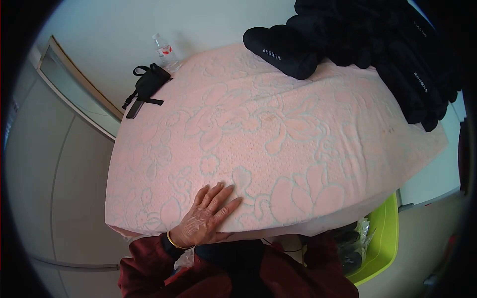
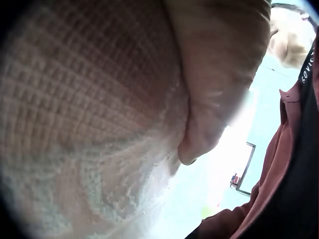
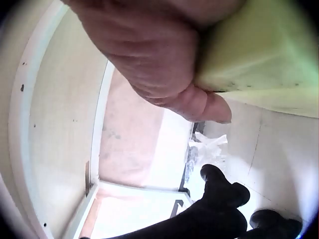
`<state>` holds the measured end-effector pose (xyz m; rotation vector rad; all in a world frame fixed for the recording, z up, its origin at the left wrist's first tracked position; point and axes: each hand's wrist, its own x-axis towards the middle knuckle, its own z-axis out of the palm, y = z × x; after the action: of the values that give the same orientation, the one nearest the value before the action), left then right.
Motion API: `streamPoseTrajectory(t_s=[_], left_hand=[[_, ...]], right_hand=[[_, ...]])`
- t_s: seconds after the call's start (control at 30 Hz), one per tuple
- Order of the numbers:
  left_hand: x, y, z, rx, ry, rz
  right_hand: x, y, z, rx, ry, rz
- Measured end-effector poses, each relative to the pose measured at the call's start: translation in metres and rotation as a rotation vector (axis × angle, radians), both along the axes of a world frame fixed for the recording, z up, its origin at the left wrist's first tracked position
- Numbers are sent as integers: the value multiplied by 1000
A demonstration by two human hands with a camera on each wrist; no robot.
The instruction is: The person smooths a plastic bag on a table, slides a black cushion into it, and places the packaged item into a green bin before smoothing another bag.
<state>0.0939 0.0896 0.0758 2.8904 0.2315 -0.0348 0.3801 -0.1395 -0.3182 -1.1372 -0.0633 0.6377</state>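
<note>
My left hand (image 1: pixel 202 221) rests palm down near the front edge of a pink floral cloth (image 1: pixel 238 129), fingers spread and straight. In the left wrist view the thumb side of that hand (image 2: pixel 219 64) lies against the textured cloth (image 2: pixel 84 99). The head view does not show my right hand. In the right wrist view my right hand (image 3: pixel 149 55) grips a yellow-green tub (image 3: pixel 264 50), its thumb against the surface; the other fingers are mostly hidden. The same tub (image 1: pixel 388 238) stands low at the right of the table in the head view, holding dark items and clear plastic.
Several black stuffed rolls (image 1: pixel 288 49) with white print lie at the back right. A clear bottle (image 1: pixel 166 52), a black strapped pouch (image 1: pixel 150 82) and a small dark device (image 1: pixel 134 109) are at the back left. A framed mirror (image 1: pixel 74 87) leans at the left.
</note>
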Motion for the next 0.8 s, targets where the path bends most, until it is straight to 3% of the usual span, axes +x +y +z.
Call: streamPoseTrajectory(t_s=[0.23, 0.33, 0.47, 0.57, 0.67, 0.8], left_hand=[[-7, 1, -18, 43, -183, -42], [-15, 1, -21, 64, -254, -34], [-23, 1, -36, 43, -438, -2], [-35, -12, -50, 61, -463, 129], [-39, -29, -69, 319, -600, 226], [-56, -41, -87, 333, -766, 285]], right_hand=[[4, -40, 38, -83, -158, 14], [-11, -32, 45, -152, -191, 173], [-30, -14, 36, -303, -227, 551], [-29, -19, 26, -427, -262, 758], [-18, -38, 29, -528, -303, 816], [0, -53, 29, -623, -359, 802]])
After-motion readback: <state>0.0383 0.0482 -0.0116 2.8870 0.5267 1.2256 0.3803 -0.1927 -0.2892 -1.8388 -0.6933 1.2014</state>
